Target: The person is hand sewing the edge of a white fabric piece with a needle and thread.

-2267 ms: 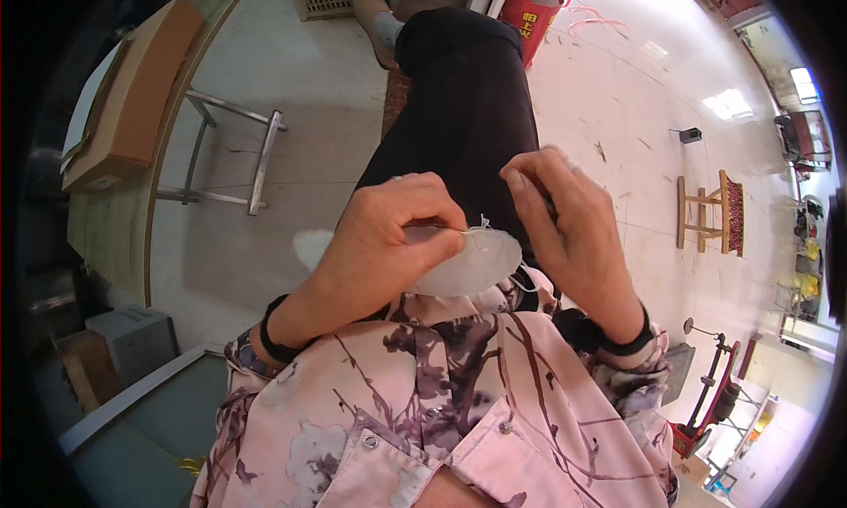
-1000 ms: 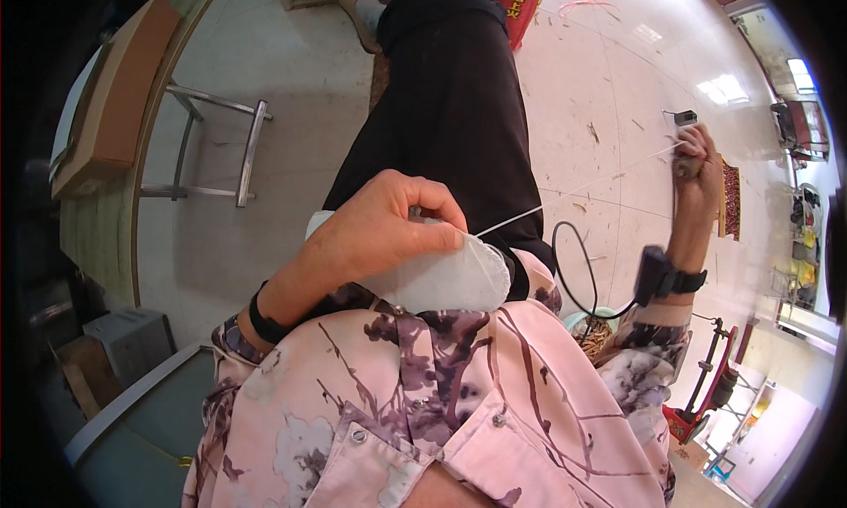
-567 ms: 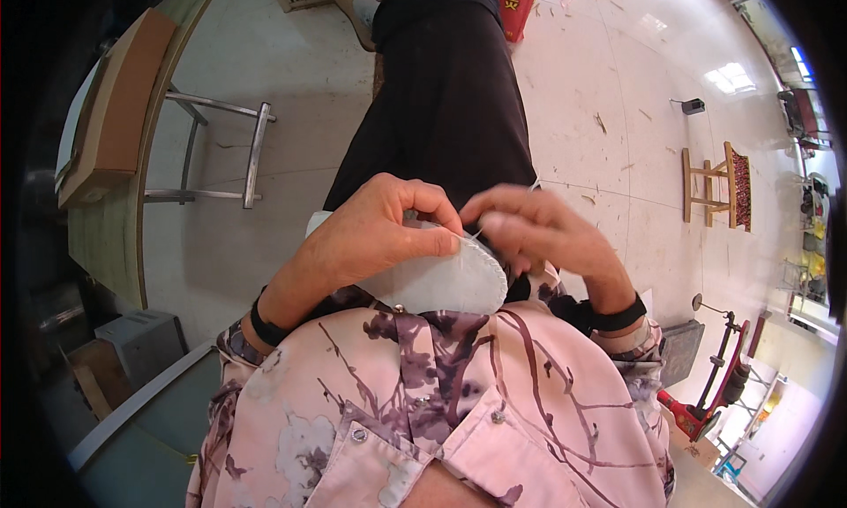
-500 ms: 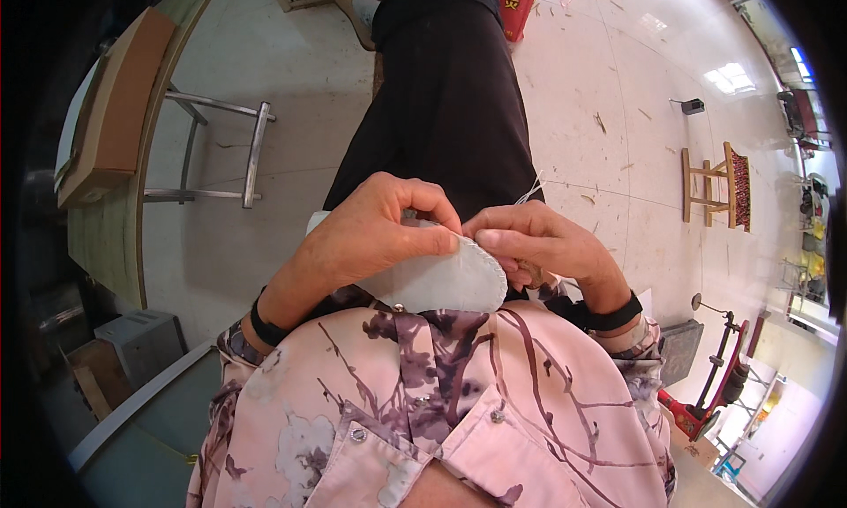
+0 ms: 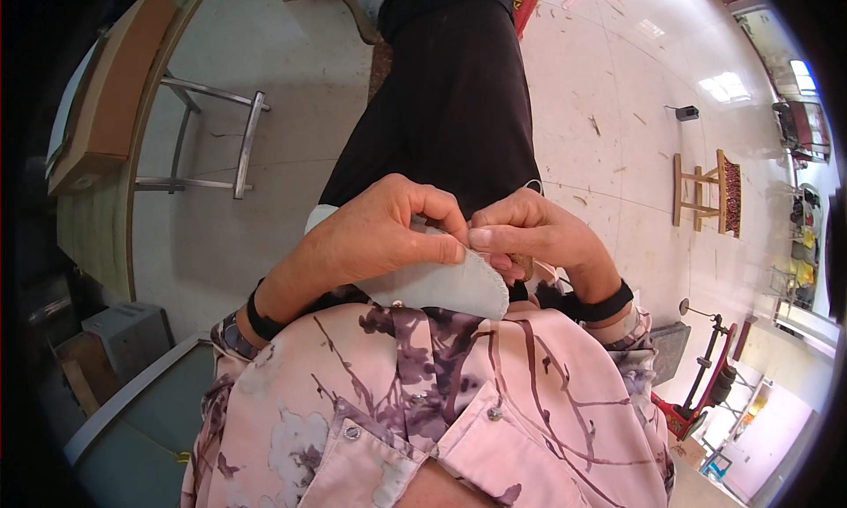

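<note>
**Tangle risk at frame centre**

Head view: the left hand [image 5: 375, 230] has its fingers pinching the pad [image 5: 430, 284], centre frame. The right hand [image 5: 545, 240] has fingers together at its edge; contents cannot be told. Looped thread [image 5: 534, 182] could tangle if pulled unevenly.

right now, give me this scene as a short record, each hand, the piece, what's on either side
left hand: pinches the edge of the white piece, thumb on top
right hand: fingertips close together at that edge, beside the left ones; what they pinch is too small to tell
white piece: flat, rounded end, held over the lap
thread: pale loop showing above the right hand
to the left: cardboard box on a table
to the right: wooden stool
</note>
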Available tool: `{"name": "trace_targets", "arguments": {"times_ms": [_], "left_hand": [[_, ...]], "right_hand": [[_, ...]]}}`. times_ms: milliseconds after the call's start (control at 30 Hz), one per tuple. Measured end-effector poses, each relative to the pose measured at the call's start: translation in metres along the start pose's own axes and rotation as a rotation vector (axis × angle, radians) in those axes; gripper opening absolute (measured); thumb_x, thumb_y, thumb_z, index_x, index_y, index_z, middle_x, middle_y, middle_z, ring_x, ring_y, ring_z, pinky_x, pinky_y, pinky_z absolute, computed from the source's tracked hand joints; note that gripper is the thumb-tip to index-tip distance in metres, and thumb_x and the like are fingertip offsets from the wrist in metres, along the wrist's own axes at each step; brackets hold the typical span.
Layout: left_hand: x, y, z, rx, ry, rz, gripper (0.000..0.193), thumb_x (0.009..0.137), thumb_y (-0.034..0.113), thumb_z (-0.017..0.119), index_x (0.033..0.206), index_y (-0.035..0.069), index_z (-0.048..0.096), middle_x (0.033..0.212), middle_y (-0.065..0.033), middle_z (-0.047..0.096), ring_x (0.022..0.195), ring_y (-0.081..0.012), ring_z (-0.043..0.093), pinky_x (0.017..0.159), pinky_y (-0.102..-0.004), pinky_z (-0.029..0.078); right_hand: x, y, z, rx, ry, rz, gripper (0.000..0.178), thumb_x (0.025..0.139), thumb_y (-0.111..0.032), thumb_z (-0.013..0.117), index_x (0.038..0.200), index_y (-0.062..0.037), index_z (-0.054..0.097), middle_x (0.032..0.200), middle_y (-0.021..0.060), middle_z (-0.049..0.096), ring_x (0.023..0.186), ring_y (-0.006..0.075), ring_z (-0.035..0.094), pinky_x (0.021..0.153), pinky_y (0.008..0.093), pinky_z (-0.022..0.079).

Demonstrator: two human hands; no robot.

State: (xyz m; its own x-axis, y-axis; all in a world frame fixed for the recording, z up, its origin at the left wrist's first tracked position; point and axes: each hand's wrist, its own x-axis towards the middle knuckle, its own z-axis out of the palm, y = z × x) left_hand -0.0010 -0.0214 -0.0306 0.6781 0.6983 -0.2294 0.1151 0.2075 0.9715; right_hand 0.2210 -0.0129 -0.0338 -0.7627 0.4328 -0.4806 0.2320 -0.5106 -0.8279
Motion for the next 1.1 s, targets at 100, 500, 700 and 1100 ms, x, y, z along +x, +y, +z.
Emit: {"name": "trace_targets", "arguments": {"times_ms": [100,500,700,1100], "left_hand": [[-0.001,0.001,-0.002,0.041,0.003,-0.018,0.011,0.076,0.010,0.066,0.081,0.000,0.067,0.072,-0.0017,0.063,0.069,-0.0067,0.055,0.065,-0.0215,0.043],[0.002,0.000,0.002,0.027,-0.002,-0.033,0.012,0.076,0.010,0.066,0.082,0.000,0.067,0.072,-0.0017,0.063,0.067,-0.0060,0.055,0.063,-0.0203,0.043],[0.000,0.006,0.002,0.030,-0.043,-0.126,0.006,0.076,0.006,0.066,0.076,0.001,0.062,0.078,0.0011,0.057,0.077,-0.0078,0.051,0.071,-0.0214,0.039],[-0.001,0.007,0.004,-0.027,-0.028,-0.149,0.007,0.077,0.007,0.067,0.080,0.001,0.064,0.079,0.0018,0.057,0.077,-0.0073,0.051,0.072,-0.0208,0.040]], "right_hand": [[0.003,0.001,0.003,0.068,0.012,-0.094,0.034,0.092,-0.025,0.057,0.068,-0.0022,0.056,0.057,-0.0012,0.050,0.047,0.0042,0.045,0.042,0.0190,0.033],[-0.005,0.000,-0.003,-0.036,-0.014,-0.026,0.016,0.088,-0.011,0.058,0.083,0.0031,0.063,0.060,-0.0013,0.052,0.050,0.0053,0.050,0.046,0.0188,0.038],[-0.002,0.012,0.003,0.105,-0.005,-0.124,0.025,0.091,-0.018,0.057,0.073,-0.0005,0.058,0.058,-0.0027,0.049,0.050,0.0038,0.045,0.045,0.0191,0.033],[-0.002,0.020,0.006,0.211,0.039,-0.164,0.023,0.091,-0.019,0.054,0.075,-0.0027,0.055,0.060,-0.0024,0.049,0.051,0.0031,0.044,0.045,0.0183,0.031]]}}
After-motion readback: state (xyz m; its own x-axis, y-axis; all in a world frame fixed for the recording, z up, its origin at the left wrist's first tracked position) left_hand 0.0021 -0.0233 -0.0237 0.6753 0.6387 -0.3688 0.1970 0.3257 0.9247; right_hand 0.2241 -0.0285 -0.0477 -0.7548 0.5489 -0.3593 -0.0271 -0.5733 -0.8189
